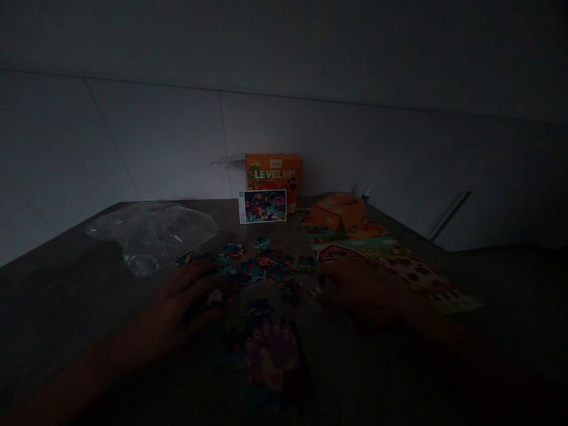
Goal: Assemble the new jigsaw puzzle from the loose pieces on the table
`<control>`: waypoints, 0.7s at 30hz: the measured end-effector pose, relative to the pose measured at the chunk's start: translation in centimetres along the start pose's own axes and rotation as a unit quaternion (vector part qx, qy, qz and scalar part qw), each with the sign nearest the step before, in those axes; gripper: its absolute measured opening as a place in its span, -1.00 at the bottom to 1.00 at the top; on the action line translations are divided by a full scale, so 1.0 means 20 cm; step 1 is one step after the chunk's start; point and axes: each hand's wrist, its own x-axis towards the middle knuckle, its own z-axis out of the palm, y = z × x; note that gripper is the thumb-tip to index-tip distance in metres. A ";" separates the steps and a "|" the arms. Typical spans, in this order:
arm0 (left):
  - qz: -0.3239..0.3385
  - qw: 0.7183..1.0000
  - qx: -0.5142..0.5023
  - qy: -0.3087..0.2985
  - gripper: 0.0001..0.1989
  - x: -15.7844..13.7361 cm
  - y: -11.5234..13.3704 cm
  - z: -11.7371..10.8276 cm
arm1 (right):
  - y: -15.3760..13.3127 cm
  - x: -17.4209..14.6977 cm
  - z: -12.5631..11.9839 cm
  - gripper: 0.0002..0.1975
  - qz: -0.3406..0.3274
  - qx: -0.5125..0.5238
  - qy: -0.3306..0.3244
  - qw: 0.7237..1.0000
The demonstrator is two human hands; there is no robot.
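Observation:
In dim light, a partly joined jigsaw section with a purple peacock (270, 355) lies on the table in front of me. Loose puzzle pieces (255, 269) spread in a heap beyond it. My left hand (189, 299) is at the heap's left edge, thumb and fingers apart, with a pale puzzle piece (214, 296) between them that seems to lie on the table. Right of the heap, my right hand (344, 287) has its fingers pinched at a small light-coloured puzzle piece (316, 291). Darkness hides the fingertips' details.
A picture card (265, 207) leans against an orange "LEVEL UP!" box (275, 165) by the wall. To the left lies a clear plastic bag (155, 234). An orange box piece (339, 210) rests on a colourful printed sheet (408, 269) at the right.

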 end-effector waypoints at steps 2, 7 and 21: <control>0.060 0.995 -0.012 -0.074 -0.43 0.00 0.08 -0.04 | 0.05 0.00 -0.02 -0.63 0.011 -0.007 -0.031 0.999; 0.135 0.950 -0.095 -0.265 -0.20 0.01 0.22 -0.11 | 0.07 0.00 -0.01 -0.42 0.018 0.030 -0.084 0.996; 0.119 0.958 -0.100 -0.241 -0.36 0.00 0.20 -0.09 | 0.03 0.03 0.06 -0.47 0.049 0.034 -0.066 0.996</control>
